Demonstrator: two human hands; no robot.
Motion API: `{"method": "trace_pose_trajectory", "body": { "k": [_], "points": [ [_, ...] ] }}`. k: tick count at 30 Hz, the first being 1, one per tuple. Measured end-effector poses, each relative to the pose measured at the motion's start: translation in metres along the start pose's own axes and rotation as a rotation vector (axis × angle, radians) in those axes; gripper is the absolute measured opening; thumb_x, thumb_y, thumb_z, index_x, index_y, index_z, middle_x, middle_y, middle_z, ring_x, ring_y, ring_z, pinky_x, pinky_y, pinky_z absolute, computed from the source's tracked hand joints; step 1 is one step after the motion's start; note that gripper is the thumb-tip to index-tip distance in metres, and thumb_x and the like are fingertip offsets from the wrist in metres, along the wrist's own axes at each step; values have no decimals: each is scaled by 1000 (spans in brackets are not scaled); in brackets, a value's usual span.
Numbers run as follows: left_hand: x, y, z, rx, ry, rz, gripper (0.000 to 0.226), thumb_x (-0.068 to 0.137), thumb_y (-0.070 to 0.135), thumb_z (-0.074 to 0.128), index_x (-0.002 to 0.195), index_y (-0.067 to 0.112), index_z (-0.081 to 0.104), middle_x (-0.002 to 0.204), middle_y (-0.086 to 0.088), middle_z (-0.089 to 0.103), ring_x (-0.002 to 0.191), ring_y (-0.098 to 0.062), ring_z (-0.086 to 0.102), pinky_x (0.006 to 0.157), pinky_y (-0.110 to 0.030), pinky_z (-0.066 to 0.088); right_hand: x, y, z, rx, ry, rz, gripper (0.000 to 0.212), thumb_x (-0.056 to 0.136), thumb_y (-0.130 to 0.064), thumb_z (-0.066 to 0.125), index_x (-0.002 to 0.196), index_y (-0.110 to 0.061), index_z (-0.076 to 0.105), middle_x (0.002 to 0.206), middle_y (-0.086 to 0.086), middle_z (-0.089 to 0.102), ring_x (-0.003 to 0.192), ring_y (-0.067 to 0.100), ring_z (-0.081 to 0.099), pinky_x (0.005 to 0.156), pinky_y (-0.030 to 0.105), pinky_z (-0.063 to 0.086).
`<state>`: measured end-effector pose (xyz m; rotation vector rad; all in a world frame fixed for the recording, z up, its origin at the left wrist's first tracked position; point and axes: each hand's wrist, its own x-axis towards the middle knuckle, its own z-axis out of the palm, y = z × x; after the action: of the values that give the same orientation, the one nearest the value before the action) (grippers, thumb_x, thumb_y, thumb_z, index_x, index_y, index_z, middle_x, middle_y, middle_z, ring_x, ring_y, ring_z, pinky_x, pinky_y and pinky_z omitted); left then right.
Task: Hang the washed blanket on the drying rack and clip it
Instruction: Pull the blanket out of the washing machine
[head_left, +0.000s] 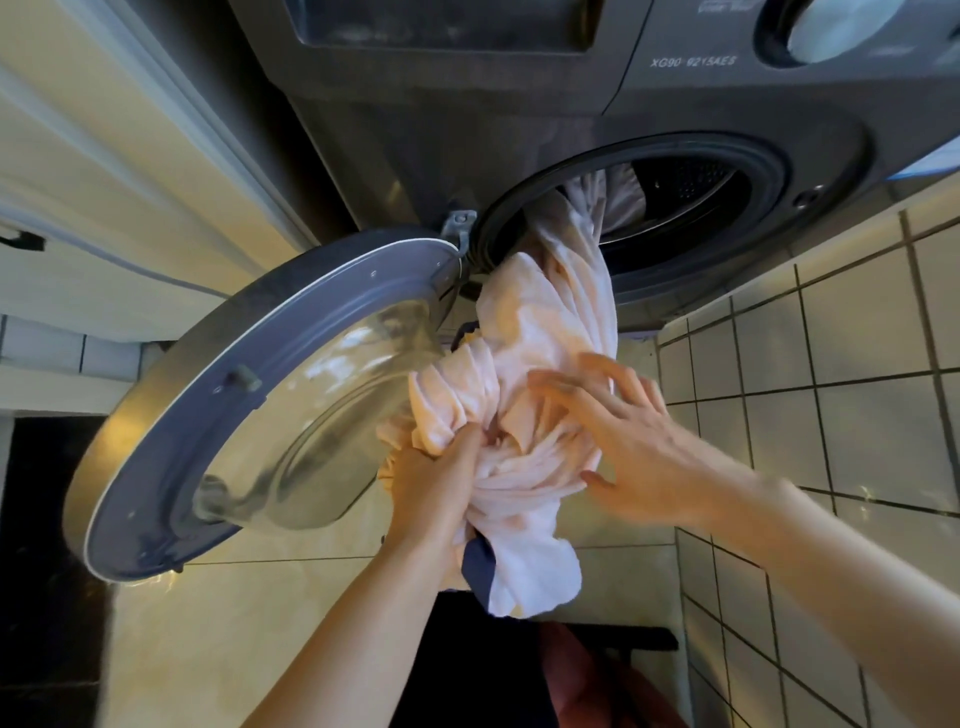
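Left grip (436, 483) clutches the blanket (545, 322); right grip (639, 457) is spread open. Draw remaining folds steadily from the drum (691, 192).

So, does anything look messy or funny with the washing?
Yes, the pink blanket is twisted into a ropy bundle, one end trailing inside the drum while the left hand grips the bunched part. A dark blue cloth pokes out at the bottom of the bundle. Nothing looks spilled or broken.

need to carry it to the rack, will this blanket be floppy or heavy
Probably floppy: the blanket bunches in folds and droops below the left hand gripping it. Likely heavy when wet; part trails into the drum.
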<state>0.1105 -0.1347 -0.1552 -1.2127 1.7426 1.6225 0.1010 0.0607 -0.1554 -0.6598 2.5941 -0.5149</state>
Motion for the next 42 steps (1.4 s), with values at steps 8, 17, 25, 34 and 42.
{"method": "trace_pose_trajectory", "body": {
  "k": [8, 17, 25, 34, 42],
  "points": [
    [-4, 2, -3, 57, -92, 97, 11, 65, 24, 64, 69, 14, 67, 71, -5, 72, 71, -23, 71, 64, -37, 54, 67, 43, -9, -488, -151, -236, 112, 68, -53, 73, 148, -38, -5, 160, 5, -7, 145, 38, -3, 113, 57, 7],
    [-16, 24, -17, 213, -185, 235, 26, 57, 37, 63, 75, 18, 67, 76, -3, 73, 77, -20, 71, 74, -53, 57, 115, 75, 5, -343, -320, -141, 114, 66, -78, 55, 146, -39, -17, 154, -16, -22, 142, 22, -24, 115, 51, -10],
    [-18, 51, -20, 102, -170, 246, 29, 60, 35, 67, 87, 25, 70, 87, 1, 74, 85, -20, 71, 80, -54, 56, 112, 70, -6, -152, -225, -61, 61, 87, -52, 58, 142, -40, 36, 155, -11, 22, 146, 23, -1, 117, 49, 3],
    [-12, 42, -12, 90, -77, 325, 16, 69, 31, 62, 76, 17, 66, 77, -5, 71, 73, -20, 69, 68, -44, 55, 94, 95, -37, -358, -446, 382, 29, 94, -21, 55, 122, -14, 56, 99, -6, 55, 108, 15, 50, 87, 20, 33],
    [8, 29, 23, 270, 47, 411, 44, 71, 46, 57, 109, 24, 55, 86, 4, 63, 77, -18, 63, 66, -39, 53, 22, 84, -58, -193, -116, 407, 72, 86, -45, 58, 132, -18, 10, 102, -2, 53, 91, 16, 55, 78, 24, 46]
  ]
}}
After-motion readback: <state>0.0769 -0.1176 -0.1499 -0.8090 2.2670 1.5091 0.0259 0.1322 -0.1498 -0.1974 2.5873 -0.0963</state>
